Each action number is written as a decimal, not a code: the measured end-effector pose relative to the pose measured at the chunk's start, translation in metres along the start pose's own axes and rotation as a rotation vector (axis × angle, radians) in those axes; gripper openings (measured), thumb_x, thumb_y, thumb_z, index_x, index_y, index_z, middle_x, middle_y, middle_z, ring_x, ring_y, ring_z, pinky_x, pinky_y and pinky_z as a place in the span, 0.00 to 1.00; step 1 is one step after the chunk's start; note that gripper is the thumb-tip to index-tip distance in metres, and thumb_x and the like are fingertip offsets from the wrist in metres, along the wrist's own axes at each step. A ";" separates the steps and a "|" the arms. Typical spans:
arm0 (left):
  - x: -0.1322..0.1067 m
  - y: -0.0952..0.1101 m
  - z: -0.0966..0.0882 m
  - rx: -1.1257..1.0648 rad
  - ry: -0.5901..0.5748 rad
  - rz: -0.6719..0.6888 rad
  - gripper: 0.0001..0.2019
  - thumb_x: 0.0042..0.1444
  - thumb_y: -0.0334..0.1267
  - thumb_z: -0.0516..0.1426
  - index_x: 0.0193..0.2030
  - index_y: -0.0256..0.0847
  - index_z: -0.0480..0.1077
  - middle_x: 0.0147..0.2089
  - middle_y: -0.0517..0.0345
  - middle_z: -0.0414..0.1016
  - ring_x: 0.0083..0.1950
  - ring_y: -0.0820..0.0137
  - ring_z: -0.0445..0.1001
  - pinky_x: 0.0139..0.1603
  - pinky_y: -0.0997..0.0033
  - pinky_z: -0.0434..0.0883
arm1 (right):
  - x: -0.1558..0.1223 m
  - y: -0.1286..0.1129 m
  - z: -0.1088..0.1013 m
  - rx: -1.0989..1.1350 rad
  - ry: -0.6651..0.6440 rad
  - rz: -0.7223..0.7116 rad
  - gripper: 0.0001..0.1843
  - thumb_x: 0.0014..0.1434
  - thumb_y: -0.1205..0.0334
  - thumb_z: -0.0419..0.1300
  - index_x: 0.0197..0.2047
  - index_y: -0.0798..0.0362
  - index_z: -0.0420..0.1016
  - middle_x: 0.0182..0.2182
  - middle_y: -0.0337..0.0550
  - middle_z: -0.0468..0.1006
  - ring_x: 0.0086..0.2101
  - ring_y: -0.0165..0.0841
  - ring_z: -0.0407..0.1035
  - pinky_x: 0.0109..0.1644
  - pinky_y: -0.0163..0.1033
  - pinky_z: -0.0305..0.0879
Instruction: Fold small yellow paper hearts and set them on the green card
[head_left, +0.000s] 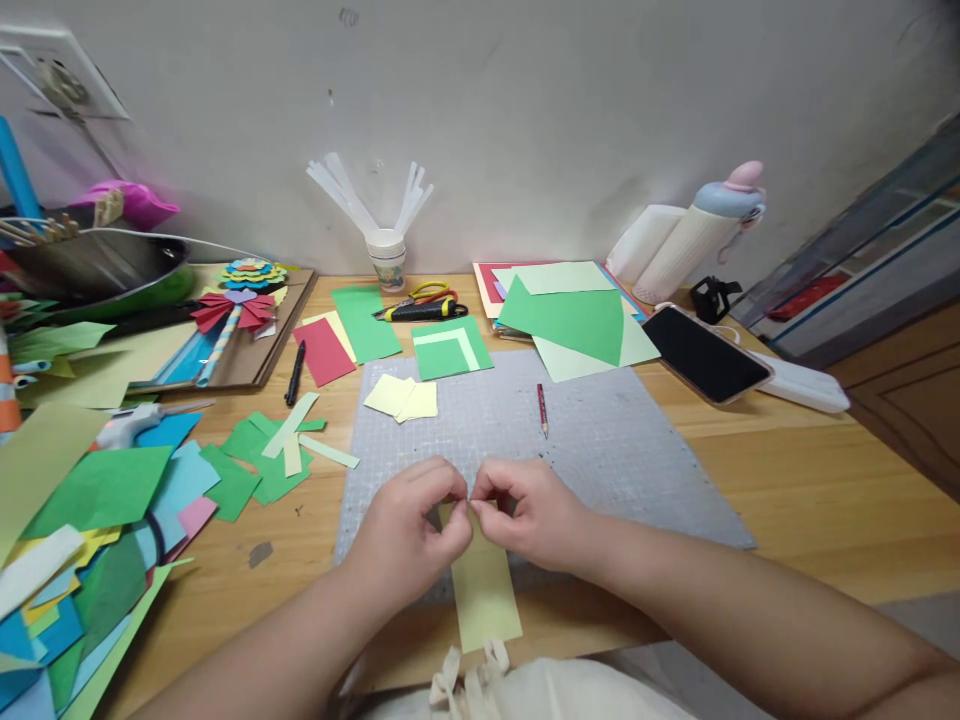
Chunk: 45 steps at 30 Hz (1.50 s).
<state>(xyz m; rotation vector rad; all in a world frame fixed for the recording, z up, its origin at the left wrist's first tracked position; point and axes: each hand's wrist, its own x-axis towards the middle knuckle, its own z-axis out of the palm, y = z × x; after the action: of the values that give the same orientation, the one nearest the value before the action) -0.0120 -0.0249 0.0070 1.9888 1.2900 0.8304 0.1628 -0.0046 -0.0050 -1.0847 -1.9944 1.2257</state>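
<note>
Both hands meet over the near part of a grey cutting mat (pixel 600 440). My left hand (pixel 409 530) and my right hand (pixel 525 510) each pinch the far end of a pale yellow-green paper strip (pixel 484 595), fingers curled and pressed on it. The strip runs toward me and hangs over the table's front edge. A red pencil (pixel 541 408) lies on the mat beyond my hands, and two pale yellow paper squares (pixel 403 398) rest at the mat's far left corner.
Green, red and pale paper sheets (pixel 577 320), scissors and a utility knife (pixel 420 303) lie at the back. A phone (pixel 705 353) sits right. Paper scraps (pixel 97 520) pile up left, beside a black pen (pixel 295 373) and paper flowers (pixel 240 295).
</note>
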 end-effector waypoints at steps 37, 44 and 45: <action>0.002 0.000 -0.010 -0.146 0.059 -0.005 0.08 0.55 0.32 0.55 0.25 0.42 0.66 0.27 0.59 0.68 0.32 0.68 0.66 0.35 0.70 0.61 | 0.004 0.002 -0.030 -0.369 0.209 -0.229 0.06 0.45 0.72 0.54 0.25 0.52 0.68 0.22 0.37 0.70 0.25 0.29 0.62 0.31 0.35 0.53; 0.008 -0.009 -0.013 -0.381 0.238 -0.245 0.10 0.57 0.42 0.55 0.28 0.40 0.66 0.26 0.61 0.69 0.28 0.71 0.67 0.31 0.73 0.65 | 0.015 0.011 -0.034 0.126 0.030 -0.030 0.07 0.60 0.61 0.53 0.41 0.52 0.69 0.35 0.43 0.78 0.34 0.32 0.73 0.36 0.35 0.66; 0.009 -0.011 -0.012 -0.400 0.249 -0.265 0.11 0.57 0.42 0.55 0.28 0.40 0.65 0.25 0.61 0.68 0.27 0.71 0.67 0.30 0.73 0.65 | 0.016 0.011 -0.029 0.305 -0.084 0.015 0.11 0.58 0.59 0.57 0.44 0.53 0.69 0.39 0.44 0.78 0.37 0.33 0.73 0.39 0.37 0.67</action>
<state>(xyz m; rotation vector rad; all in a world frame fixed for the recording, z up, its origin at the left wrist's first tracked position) -0.0245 -0.0106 0.0075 1.4026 1.3607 1.1269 0.1816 0.0249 -0.0017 -0.9114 -1.7853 1.5454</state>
